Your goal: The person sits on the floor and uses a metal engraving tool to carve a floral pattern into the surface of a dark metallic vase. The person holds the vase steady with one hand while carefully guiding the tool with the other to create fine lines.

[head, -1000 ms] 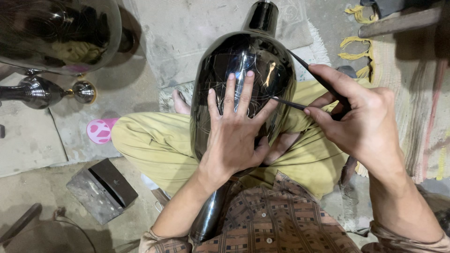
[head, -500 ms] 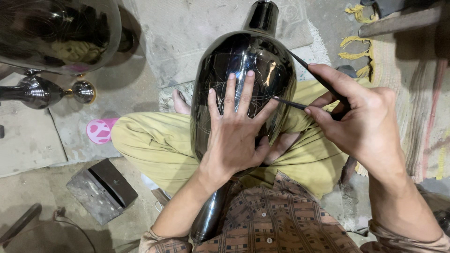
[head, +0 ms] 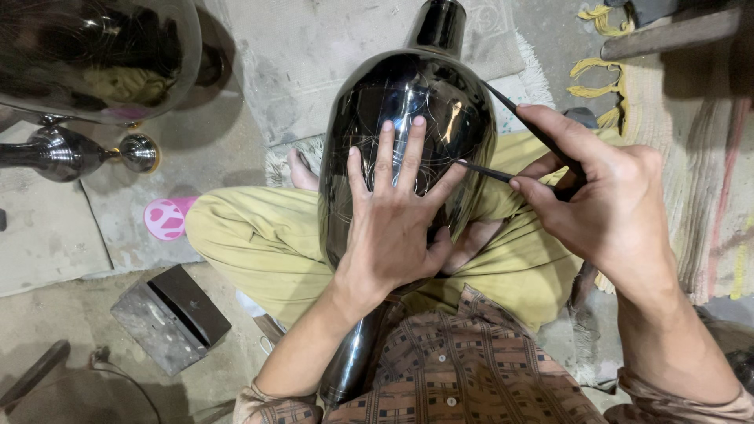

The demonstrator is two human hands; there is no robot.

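Our right hand (head: 620, 212) pinches 2 thin dark tool shafts (head: 503, 102) between thumb and fingers, closed narrowly around them; the lower tip touches the black metal vase (head: 424, 102), just beside our left thumb. Our left hand (head: 397, 224) lies flat and open on the vase's belly, 4 fingers spread, gripping nothing, only pressing.

The vase rests across our lap on the yellow-green trousers (head: 259, 243), neck pointing away, foot down by our patterned shirt (head: 471, 369). Faint curved lines already show on its glossy skin.

We judge the main risk to be a slip: the surface is rounded and slick, so the point could skid toward our left thumb or leave a stray scratch. The vase could also roll if our palm eases off.

We cannot see inside the vase. Left of us stand a large dark bowl (head: 94, 55), a smaller polished vessel (head: 63, 153) and a grey metal block (head: 169, 318).
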